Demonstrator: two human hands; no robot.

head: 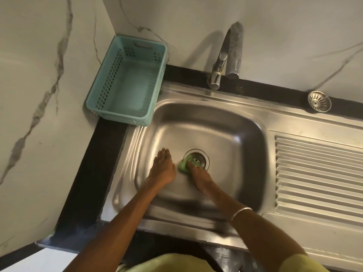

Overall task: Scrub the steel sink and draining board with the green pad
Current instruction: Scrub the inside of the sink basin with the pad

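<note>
Head view: looking straight down into a steel sink [231,122] set in a dark counter [84,173], both forearms reaching in from the bottom edge.
Hidden or cut off: the draining board [318,173] is running off the right edge, so its far end is not showing; the right hand's fingers are covering most of the green pad [182,166], leaving only its left edge peeking out; the pad and fingers are covering the near-left part of the drain [196,160].
Hard to make out: the near wall of the basin and both arms are smearing with motion blur, so surface marks there are not readable.
Right hand [198,176]: gripping the green pad and pressing it on the basin floor at the drain's rim; a thin bangle [240,213] is sitting on that forearm.
Left hand [164,167]: lying open and flat on the basin floor, fingers together, holding nothing, just beside the pad.
Around: a teal perforated basket [127,81] is sitting in the wall corner, overlapping the sink's back-left rim; a tap [225,57] is standing behind the basin; a loose strainer [319,101] is resting on the dark ledge behind the draining board.
In the way: a yellow-green garment [167,264] is filling the bottom edge.
</note>
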